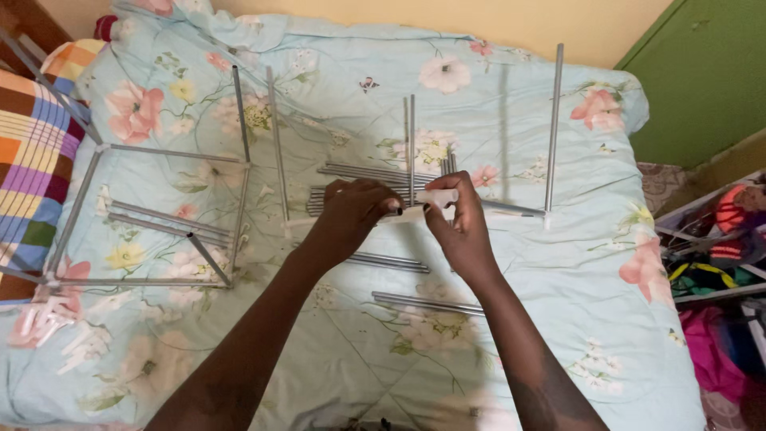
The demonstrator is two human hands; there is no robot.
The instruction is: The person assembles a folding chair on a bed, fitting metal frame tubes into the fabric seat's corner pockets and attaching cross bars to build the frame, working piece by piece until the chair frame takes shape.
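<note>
Head view: white connector (437, 197) pinched between both hands (403, 215).

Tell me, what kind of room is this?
Most likely a bedroom. The left hand and right hand join a white connector and metal rods over a bed with a flowery blue bedspread. A striped pillow lies at the left, and clothes are piled on a rack at the right.

white plastic connector (437, 197) — mid-bed, pinched | grey metal rod (412, 148) — upright in it
</note>
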